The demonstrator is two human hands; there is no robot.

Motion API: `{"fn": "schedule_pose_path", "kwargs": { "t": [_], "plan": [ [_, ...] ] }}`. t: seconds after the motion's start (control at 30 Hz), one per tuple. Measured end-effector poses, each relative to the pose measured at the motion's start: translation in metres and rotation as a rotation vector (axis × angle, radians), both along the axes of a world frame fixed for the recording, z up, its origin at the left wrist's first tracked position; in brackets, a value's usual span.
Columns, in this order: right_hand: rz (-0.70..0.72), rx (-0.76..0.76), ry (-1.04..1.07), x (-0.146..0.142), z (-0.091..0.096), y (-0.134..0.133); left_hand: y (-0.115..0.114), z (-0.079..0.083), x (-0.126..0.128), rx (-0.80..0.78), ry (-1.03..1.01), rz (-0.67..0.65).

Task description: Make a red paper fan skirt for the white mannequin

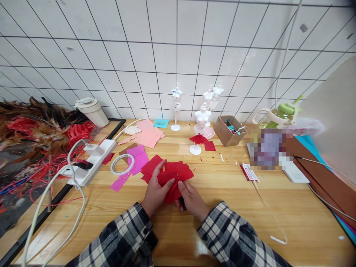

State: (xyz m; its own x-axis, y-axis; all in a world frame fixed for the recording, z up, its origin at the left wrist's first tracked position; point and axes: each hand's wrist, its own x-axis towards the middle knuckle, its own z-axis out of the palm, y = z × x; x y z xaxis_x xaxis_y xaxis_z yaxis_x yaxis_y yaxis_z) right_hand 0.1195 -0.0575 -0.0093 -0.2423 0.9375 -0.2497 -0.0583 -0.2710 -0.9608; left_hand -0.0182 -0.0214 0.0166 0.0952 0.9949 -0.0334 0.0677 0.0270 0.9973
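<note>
My left hand [158, 187] is closed on a piece of red crepe-like sheet [169, 180], its thumb lying along the near side. My right hand [191, 196] grips what looks like a small pair of scissors [182, 204]; part of a dark handle shows under the fingers, and a thin metal tip reaches up against the red sheet. Most of the tool is hidden by the fingers. More red sheets [151, 167] lie on the table just behind the held piece. Both hands are close together, low over the table's middle.
Left are a tape roll [122, 164], magenta sheets [139, 157], pink sheets [148, 133] and a power strip [94, 163] with cables. White mannequin figures [202, 116] and a small box [230, 131] stand by the wall. A thread card [249, 172] and jug [280, 115] are right.
</note>
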Motion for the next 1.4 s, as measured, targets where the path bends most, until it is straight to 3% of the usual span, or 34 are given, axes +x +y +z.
{"fn": "schedule_pose_path", "kwargs": {
  "t": [0.33, 0.53, 0.7, 0.93, 1.17, 1.4],
  "plan": [
    [-0.053, -0.031, -0.008, -0.002, 0.000, -0.001, -0.002, -0.002, 0.002, -0.096, -0.105, -0.069],
    [-0.067, -0.047, -0.037, -0.001, -0.001, -0.001, 0.001, -0.007, 0.001, 0.076, 0.047, 0.002],
    [0.030, 0.077, -0.141, 0.005, 0.002, 0.000, 0.010, -0.008, -0.015, 0.199, 0.131, 0.036],
    [0.110, 0.158, -0.232, 0.011, 0.002, 0.001, 0.018, -0.013, -0.020, 0.102, 0.203, -0.201],
    [0.130, 0.072, -0.128, 0.009, 0.003, 0.002, 0.016, -0.009, -0.014, -0.148, -0.100, -0.197],
    [0.140, 0.001, -0.094, 0.010, 0.004, 0.001, 0.018, -0.010, -0.018, -0.153, -0.055, -0.195]
  ]
}}
